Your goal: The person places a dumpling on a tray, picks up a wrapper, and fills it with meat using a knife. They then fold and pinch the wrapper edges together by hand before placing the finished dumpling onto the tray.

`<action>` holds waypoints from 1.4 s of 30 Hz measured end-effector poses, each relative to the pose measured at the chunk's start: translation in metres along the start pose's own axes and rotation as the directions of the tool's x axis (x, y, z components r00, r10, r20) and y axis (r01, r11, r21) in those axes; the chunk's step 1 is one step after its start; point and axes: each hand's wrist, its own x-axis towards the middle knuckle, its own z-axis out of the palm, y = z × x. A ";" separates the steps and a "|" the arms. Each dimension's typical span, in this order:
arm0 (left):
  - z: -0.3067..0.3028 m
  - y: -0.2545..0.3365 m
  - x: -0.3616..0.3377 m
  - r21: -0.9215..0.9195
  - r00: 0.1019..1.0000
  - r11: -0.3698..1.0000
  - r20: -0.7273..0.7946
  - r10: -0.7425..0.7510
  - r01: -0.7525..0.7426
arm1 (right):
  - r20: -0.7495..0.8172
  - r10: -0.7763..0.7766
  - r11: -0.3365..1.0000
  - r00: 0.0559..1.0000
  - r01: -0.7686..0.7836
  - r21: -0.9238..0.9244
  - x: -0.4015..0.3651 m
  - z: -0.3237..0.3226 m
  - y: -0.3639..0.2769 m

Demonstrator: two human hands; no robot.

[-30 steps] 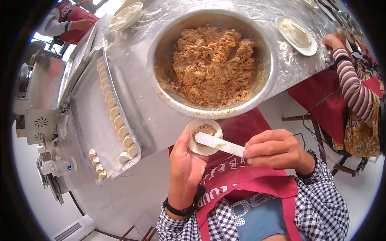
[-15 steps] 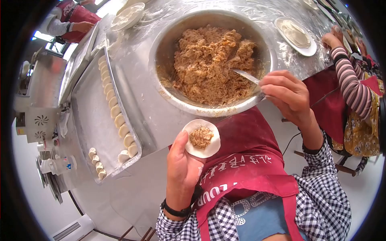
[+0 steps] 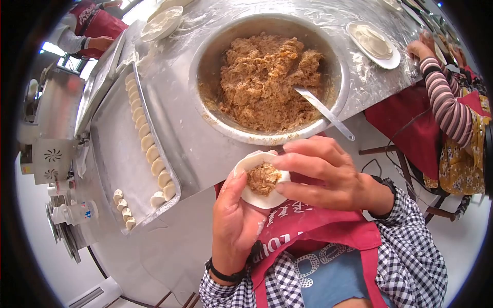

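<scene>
So the round white dough wrapper [image 3: 255,196] already has its lump of brown minced filling [image 3: 263,178] in the middle. The rim isn't sealed yet though, just curling up, so I'd say the folding and pinching is what's left on this one. It's held over the red apron [image 3: 308,220], just off the edge of the steel table [image 3: 174,138], below the big steel bowl [image 3: 204,61]. Left hand [image 3: 233,220] is palm-up, cupped under it, thumb on the left edge. Right hand [image 3: 328,177] comes in from the right, thumb and fingers closed on the wrapper's right edge. Metal spoon [image 3: 324,112] sits in the bowl, and finished dumplings [image 3: 146,138] line the steel tray [image 3: 115,154].
</scene>
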 end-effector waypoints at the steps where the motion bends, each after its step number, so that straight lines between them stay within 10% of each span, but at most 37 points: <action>1: 0.000 0.000 -0.001 -0.020 1.000 1.000 0.003 -0.005 0.005 | -0.051 0.017 0.999 0.999 -0.015 0.040 -0.001 0.008 0.002; 11: -0.001 -0.006 -0.006 0.245 0.980 0.963 0.186 0.068 -0.113 | -0.214 0.207 0.940 0.955 -0.134 0.314 0.011 0.022 0.003; 16: 0.008 -0.009 -0.010 0.815 0.923 0.441 0.287 0.257 -0.376 | -0.237 0.247 0.912 0.940 -0.143 0.384 0.017 0.029 0.004; 23: 0.003 -0.003 -0.005 0.836 0.826 0.228 0.382 0.414 -0.500 | -0.323 0.222 0.919 0.920 -0.087 0.385 0.026 0.031 0.009; 29: -0.001 -0.005 0.000 0.542 0.819 0.619 0.301 0.489 -0.569 | -0.311 0.392 0.841 0.866 -0.200 0.503 0.018 0.029 0.008; 42: 0.013 -0.021 0.011 0.433 0.842 0.726 0.187 0.507 -0.534 | -0.361 0.445 0.779 0.820 -0.155 0.607 0.018 0.035 0.002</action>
